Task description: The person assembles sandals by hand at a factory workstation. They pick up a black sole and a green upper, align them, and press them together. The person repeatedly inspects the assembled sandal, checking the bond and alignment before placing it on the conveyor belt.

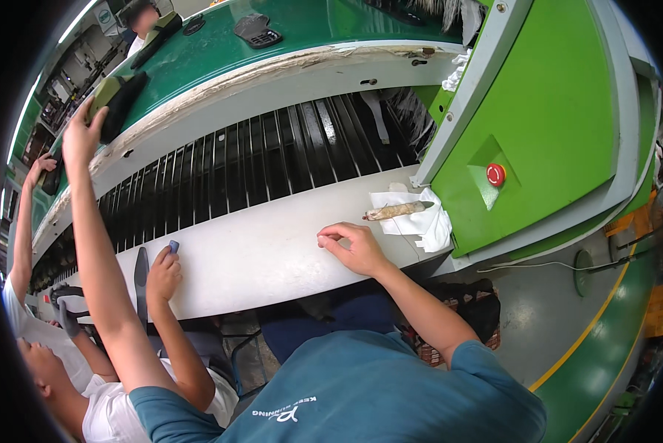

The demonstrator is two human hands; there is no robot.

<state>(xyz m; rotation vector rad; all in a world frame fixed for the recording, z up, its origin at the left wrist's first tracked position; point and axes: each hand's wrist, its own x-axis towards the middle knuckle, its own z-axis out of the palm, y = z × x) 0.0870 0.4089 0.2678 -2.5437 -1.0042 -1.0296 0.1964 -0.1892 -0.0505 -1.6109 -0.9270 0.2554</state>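
My left hand point(83, 140) stretches far up to the left over the green belt. Its fingers and thumb close around the near end of an olive-and-black block-like piece point(116, 103), whose exact kind I cannot tell. Above the white worktop point(272, 251), my right hand point(355, 249) has its thumb and fingertips together; anything between them is too small to make out. A tape-wrapped tool handle point(394, 211) lies on crumpled white paper point(436, 225) just beyond that hand.
Black rollers point(258, 162) run between worktop and green belt point(198, 66). A dark sole-shaped piece point(256, 31) rests on the belt. Right stands a green machine housing point(545, 111) with a red stop button point(496, 175). A co-worker's hand point(165, 277) holds a small blue block beside a dark blade point(141, 284).
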